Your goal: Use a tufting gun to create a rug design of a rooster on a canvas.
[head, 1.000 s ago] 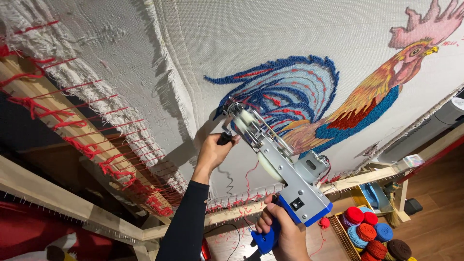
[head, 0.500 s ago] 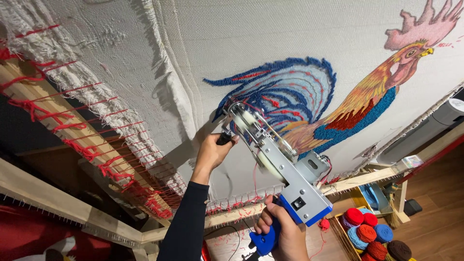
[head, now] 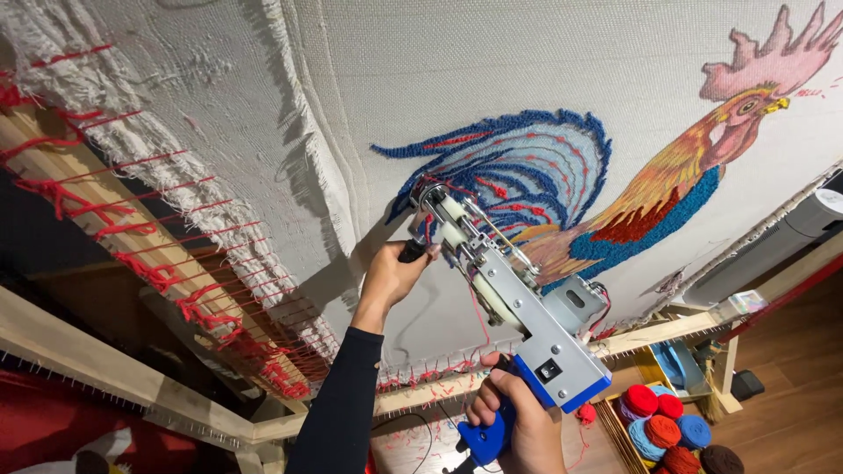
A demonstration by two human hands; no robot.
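Both hands gripped the tufting gun (head: 514,303), left hand (head: 392,276) and right hand (head: 518,426) closed on its handles, needle angled up-left into the rooster cloth (head: 544,70).

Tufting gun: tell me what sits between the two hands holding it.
In the head view, the gun's silver metal body spans the gap between the left hand on the front grip and the right hand on the blue handle.

We see the tufting gun (head: 505,303) edge slightly up the cloth (head: 527,70) along the rooster's blue tail (head: 518,167); the left hand (head: 392,276) seems marginally higher.
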